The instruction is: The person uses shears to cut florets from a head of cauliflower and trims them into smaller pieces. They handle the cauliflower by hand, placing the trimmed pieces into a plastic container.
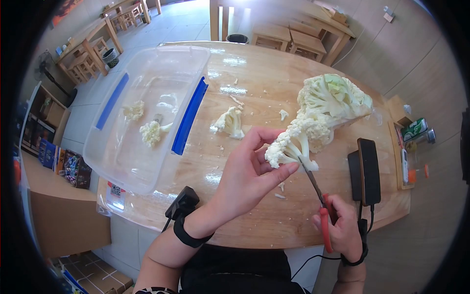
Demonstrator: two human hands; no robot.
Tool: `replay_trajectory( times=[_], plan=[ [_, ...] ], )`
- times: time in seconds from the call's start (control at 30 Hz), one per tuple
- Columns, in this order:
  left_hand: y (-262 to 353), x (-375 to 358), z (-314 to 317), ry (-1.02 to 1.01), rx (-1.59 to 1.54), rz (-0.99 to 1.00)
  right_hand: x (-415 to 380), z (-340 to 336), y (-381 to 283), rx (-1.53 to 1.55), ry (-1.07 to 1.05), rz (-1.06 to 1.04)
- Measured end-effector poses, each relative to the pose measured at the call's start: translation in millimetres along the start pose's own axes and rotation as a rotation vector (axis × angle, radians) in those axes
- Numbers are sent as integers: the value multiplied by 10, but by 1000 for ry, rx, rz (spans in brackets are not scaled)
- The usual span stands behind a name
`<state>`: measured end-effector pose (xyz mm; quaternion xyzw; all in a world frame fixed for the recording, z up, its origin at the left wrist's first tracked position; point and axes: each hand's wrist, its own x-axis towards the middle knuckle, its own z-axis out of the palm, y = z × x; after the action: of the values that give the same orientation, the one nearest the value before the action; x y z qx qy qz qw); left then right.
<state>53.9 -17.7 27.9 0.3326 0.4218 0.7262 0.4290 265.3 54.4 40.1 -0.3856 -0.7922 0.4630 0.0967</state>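
Observation:
My left hand [259,166] pinches a cauliflower floret [291,147] between thumb and fingers, above the middle of the table. Red-handled scissors [324,215] are gripped in my right hand [342,228], their blades reaching up to the floret's pale stem. Just behind, a large piece of cauliflower [333,100] with pale green at its core rests on the table, overlapping the held floret in this view. Left of it lies a loose floret [230,122]. Inside the clear plastic box [122,171] with blue latches are a couple of small florets [150,133].
The wooden table [230,228] carries scattered crumbs and cauliflower bits. A phone [368,171] stands at the right, with a cable running down. Beyond it a wooden tray [397,157] holds a green can [414,128]. A black device [183,202] sits by my left forearm.

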Motion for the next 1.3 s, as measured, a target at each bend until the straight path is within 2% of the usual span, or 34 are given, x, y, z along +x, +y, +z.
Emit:
replay_trajectory(
  times=[0.07, 0.17, 0.5, 0.57, 0.7, 0.8, 0.87, 0.97, 1.03, 1.07, 1.1, 1.2, 1.27, 1.3],
  plan=[
    [-5, 2, -11, -2, 33, 0, 10, -31, -52, -116, 12, 1],
    [-28, -3, -10, -31, 64, 1, 25, -39, -226, -124, 51, -42],
    [-71, 5, -31, -94, 133, 9, 27, -134, -137, -285, 16, -85],
    [-65, 12, -44, -104, 166, 16, 43, -129, -93, -318, 50, -172],
    [-78, 14, -61, -119, 217, 4, 51, -119, -68, -248, 65, -136],
    [-107, 20, -70, -130, 234, 17, 27, -118, -137, -248, 60, -13],
    [-130, 25, -84, -138, 247, 37, 10, -139, -231, -346, 111, -16],
    [-136, 15, -76, -162, 233, 18, -3, -167, -198, -378, 116, -47],
    [-45, -9, -34, -156, 369, 12, -36, -158, -115, -430, 147, -140],
    [-157, 12, -58, -219, 425, 257, -31, -161, -87, -474, 171, -215],
    [-158, 45, -77, -217, 451, 318, -41, -150, -84, -471, 149, -180],
    [-134, 20, -98, -233, 575, 362, -62, -74, -177, -449, 220, -247],
    [-150, -14, -47, -178, 441, 127, -101, -80, -202, -489, 173, -168],
    [-143, -30, -22, -175, 442, 130, -119, -83, -201, -490, 173, -173]
  ],
)
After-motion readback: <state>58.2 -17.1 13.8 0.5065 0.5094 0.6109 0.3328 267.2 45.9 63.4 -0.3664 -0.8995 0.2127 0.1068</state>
